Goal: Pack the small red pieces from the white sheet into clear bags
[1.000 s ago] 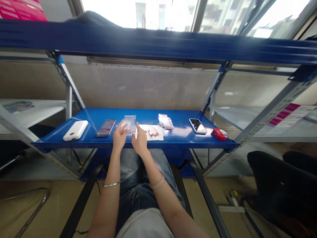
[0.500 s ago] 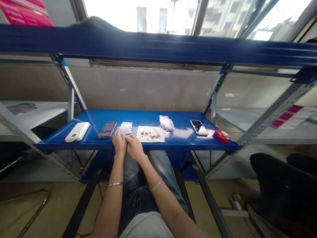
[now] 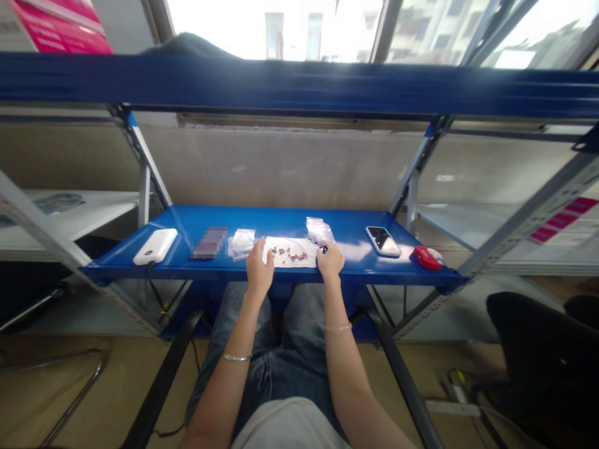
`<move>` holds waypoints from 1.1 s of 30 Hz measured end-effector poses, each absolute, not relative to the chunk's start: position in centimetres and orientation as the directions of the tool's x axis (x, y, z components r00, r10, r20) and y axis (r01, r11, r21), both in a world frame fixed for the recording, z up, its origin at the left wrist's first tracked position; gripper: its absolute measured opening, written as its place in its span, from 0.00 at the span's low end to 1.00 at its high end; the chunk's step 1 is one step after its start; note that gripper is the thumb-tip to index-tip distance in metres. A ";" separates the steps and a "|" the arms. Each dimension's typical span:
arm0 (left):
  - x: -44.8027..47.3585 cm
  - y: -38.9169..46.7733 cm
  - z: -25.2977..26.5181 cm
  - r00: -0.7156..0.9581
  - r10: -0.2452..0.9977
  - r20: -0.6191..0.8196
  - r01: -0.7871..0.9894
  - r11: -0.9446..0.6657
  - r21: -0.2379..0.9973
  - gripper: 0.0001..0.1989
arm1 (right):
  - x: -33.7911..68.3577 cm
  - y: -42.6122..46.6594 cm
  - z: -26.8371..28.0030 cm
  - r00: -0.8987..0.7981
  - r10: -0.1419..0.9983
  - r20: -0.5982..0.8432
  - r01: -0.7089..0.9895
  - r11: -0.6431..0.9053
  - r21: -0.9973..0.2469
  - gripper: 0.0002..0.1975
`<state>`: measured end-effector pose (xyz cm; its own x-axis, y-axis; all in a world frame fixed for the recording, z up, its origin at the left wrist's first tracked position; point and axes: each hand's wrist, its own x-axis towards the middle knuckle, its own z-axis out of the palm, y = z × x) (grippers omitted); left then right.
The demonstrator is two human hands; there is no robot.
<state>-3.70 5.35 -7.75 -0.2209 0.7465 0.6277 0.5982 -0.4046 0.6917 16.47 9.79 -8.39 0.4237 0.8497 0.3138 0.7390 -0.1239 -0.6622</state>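
A white tissue point(image 3: 305, 246) lies on the blue table, with several small dark red pieces, too small to name, scattered over it. Its left edge is between the thumb and fingers of my left hand point(image 3: 259, 269). On the opposite side, my right hand point(image 3: 331, 259) is closed at the tissue's right edge, with its fingertips partly hidden. Just behind my right hand rests a stack of clear zip bags point(image 3: 320, 231), the nearest with dark bits in it. To the left of my left hand are other clear plastic bags point(image 3: 243, 242), lying flat.
On the blue table point(image 3: 262, 216), a white power bank point(image 3: 155, 247) with a cable and a blurred dark phone point(image 3: 209, 243) lie left. A white-edged phone point(image 3: 382, 241) and a red-and-white object point(image 3: 427, 257) lie right. A blue shelf beam point(image 3: 299, 90) crosses above.
Both hands have moved right from the clear bags on the left and spread apart, one to each side of the tissue. The tissue looks slightly shifted along with the whole view.
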 end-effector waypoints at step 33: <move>-1.2 2.2 -3.1 0.011 0.927 0.375 -0.005 -0.375 0.927 0.22 | 15.5 2.9 -2.9 -0.255 0.948 0.190 -0.277 0.117 -0.954 0.13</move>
<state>-1.24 2.16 -3.11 0.0114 0.9271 0.3747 -0.0050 -0.3747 0.9271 15.52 2.90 -2.87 -0.2546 0.9481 0.1903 -0.2774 0.1169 -0.9536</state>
